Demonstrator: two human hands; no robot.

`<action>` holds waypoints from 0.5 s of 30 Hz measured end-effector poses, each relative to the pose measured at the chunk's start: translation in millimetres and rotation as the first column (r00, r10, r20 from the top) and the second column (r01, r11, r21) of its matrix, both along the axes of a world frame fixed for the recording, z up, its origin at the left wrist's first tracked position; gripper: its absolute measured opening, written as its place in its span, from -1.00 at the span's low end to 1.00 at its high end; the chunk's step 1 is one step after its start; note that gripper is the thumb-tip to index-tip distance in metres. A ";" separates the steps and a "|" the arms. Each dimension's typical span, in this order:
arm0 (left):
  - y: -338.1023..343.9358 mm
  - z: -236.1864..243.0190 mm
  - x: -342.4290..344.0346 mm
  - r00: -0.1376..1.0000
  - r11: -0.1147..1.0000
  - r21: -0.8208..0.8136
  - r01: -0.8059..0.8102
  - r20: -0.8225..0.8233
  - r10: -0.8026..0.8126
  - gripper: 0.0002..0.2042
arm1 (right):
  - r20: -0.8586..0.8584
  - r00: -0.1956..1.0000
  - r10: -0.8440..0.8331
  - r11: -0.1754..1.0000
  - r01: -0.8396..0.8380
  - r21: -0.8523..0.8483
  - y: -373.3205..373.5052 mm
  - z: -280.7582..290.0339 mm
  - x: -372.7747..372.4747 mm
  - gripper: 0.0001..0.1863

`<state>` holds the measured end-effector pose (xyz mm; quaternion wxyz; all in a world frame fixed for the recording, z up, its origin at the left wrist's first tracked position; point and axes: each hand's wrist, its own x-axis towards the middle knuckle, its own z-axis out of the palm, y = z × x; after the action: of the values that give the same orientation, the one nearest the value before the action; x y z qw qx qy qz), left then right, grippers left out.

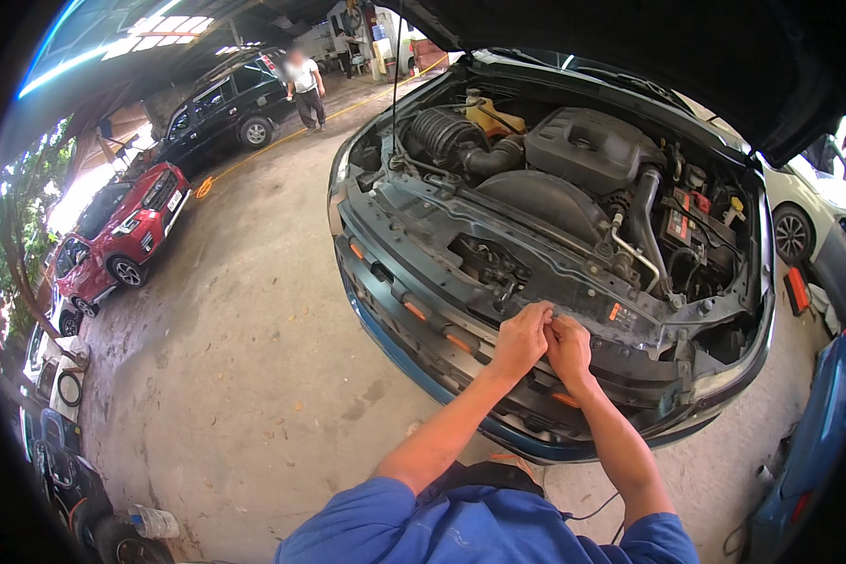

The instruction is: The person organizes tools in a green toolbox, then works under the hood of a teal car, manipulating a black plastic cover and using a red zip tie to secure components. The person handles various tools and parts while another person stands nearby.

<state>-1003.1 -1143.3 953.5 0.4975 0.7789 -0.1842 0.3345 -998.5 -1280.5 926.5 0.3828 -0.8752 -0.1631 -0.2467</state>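
Front panel of one open-hooded car, grille off: left hand and right hand meet there, fingertips pinching something too small to make out. Three cars parked beyond.

Two hands, the left hand and right hand, meet at one open-hooded car; beyond it stand one red car, one black car, one white car and one person.
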 end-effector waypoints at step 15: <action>-0.8 -15.1 7.5 0.718 0.478 -0.869 0.127 -0.251 -0.649 -0.81 | 0.025 1.000 -0.016 1.000 0.016 0.012 1.7 -6.0 3.6 -0.96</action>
<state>-995.6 -1144.1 938.4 0.8876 0.4586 -0.0411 0.0098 -994.9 -1278.8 920.5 0.3839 -0.8710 -0.1595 -0.2618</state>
